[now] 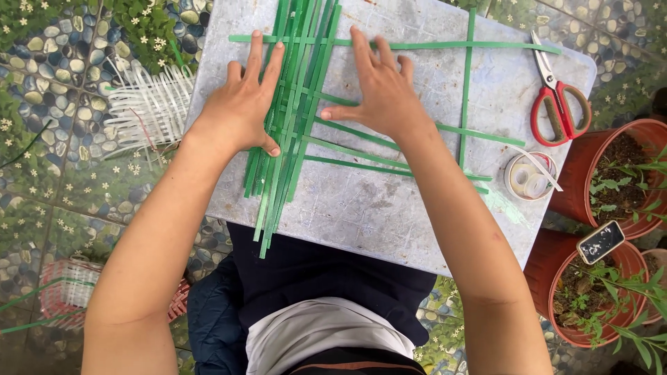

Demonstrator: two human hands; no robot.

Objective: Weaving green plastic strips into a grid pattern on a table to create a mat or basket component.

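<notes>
Both hands press flat on a bundle of green strips [292,118] lying lengthwise on the grey bench [389,201]. The left hand [240,104] rests on the bundle's left edge, its grip spread, fingers straight and thumb tucked against the strips. The right hand [379,87] lies just beside it, grip likewise spread, holding down the strips that cross sideways. Red-handled scissors [559,104] and a roll of tape [529,176] sit near the bench's right edge, with potted plants [611,173] beyond.
</notes>
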